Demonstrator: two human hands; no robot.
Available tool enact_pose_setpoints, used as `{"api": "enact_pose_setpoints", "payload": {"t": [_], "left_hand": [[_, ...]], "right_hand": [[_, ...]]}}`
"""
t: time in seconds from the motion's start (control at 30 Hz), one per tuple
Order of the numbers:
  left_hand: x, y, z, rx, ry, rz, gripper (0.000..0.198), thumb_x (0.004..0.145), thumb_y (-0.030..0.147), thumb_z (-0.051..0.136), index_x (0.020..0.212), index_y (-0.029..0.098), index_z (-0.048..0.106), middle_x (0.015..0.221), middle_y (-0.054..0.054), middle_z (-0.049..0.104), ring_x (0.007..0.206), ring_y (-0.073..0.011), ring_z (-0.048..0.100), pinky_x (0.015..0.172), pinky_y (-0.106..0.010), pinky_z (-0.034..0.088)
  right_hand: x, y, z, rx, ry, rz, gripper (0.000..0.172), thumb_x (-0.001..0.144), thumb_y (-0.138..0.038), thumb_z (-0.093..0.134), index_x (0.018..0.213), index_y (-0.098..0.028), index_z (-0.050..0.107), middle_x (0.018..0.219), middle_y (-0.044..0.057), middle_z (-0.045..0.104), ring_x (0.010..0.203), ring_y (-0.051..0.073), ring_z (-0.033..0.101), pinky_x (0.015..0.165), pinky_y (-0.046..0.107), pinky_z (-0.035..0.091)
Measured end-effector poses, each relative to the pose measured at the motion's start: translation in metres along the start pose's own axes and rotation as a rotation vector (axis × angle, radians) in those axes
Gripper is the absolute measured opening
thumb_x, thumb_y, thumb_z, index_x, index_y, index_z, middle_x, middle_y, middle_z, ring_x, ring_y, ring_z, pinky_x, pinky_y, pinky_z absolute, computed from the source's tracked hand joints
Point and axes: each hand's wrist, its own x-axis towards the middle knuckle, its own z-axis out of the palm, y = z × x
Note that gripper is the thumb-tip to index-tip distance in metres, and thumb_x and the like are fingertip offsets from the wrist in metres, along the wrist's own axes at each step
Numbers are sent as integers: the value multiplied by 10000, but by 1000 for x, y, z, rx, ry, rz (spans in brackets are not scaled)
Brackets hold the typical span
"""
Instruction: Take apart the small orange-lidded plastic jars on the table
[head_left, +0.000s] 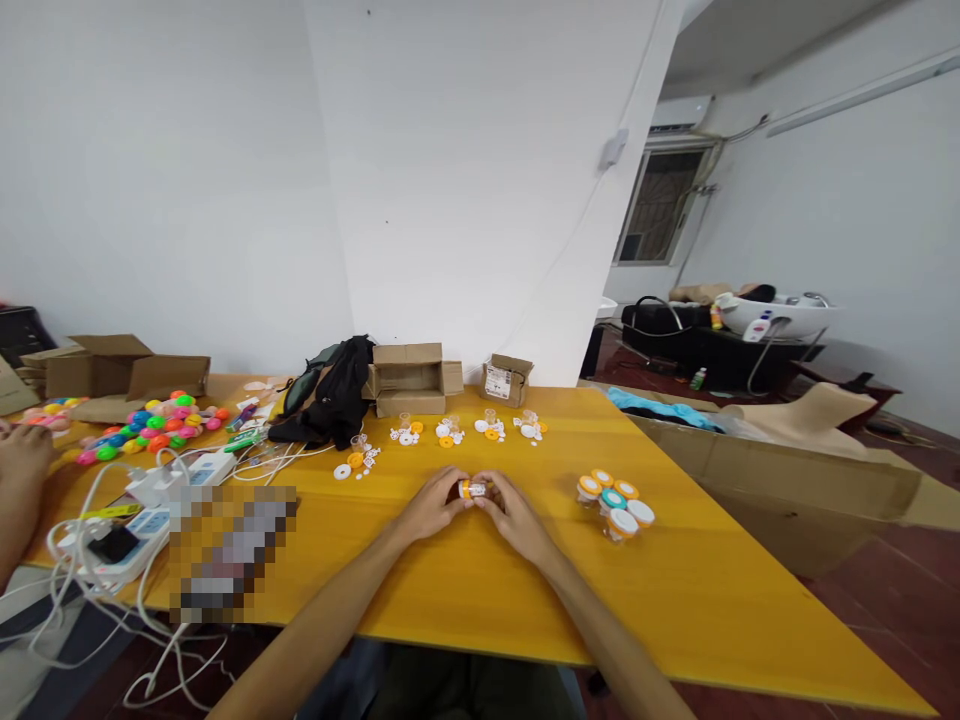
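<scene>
A small clear jar (472, 489) with an orange ring and white bits lies sideways just above the table. My left hand (436, 505) is closed around one end of it. On the other end press the fingers of my right hand (510, 508). Beyond my hands are small groups of parts: clear cups, white gear-like pieces, white discs and orange rings (447, 441). To the right of my hands stands a cluster of finished-looking jars with white tops (640, 512) and orange rims, one with a teal lid (614, 498).
Left on the wooden table (420, 590) are a power strip (142, 540) with tangled white cables, a blurred-out item (240, 550) and colourful balls (157, 425). Cardboard boxes (409, 385) and a black bag (334, 395) line the wall. Another person's hand (22, 470) is at far left.
</scene>
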Motion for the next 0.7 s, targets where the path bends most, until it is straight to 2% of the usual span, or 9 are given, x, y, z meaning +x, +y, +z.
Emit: {"api": "enact_pose_setpoints", "payload": {"t": [0.13,0.2,0.3,0.57,0.7], "left_hand": [[0,0,0,-12,6,1,203,877,327,602,1045,222,643,1022,-54,655,927,-216,564,908,-333,449],[0,0,0,-15,10,-5,206,870,315,605,1052,224,640,1028,-53,653,934,-216,563,913,-335,448],[-1,-2,1,-14,4,-12,208,856,289,610,1052,225,639,1015,-47,650,928,-212,563,913,-336,450],[0,-3,3,35,7,-8,142,818,297,659,927,210,633,903,-32,636,870,-209,556,843,-321,447],[0,0,2,28,6,15,127,810,258,662,925,212,634,905,-28,638,874,-208,559,851,-319,442]], "right_hand": [[1,4,2,1,43,72,391,824,-506,598,1117,-248,611,1043,50,697,875,221,644,830,358,511],[1,5,3,2,49,110,370,856,-542,549,1048,-237,632,948,47,714,826,224,650,812,364,511],[1,1,2,-11,10,86,343,896,-537,492,900,-235,654,845,45,717,778,231,650,777,362,511],[-4,-7,-1,-63,-42,-86,242,881,-366,507,1047,-267,652,1005,57,672,939,242,623,874,378,499],[-4,-6,0,-87,1,-19,283,838,-397,576,1085,-266,619,1020,54,674,902,244,626,847,384,506]]}}
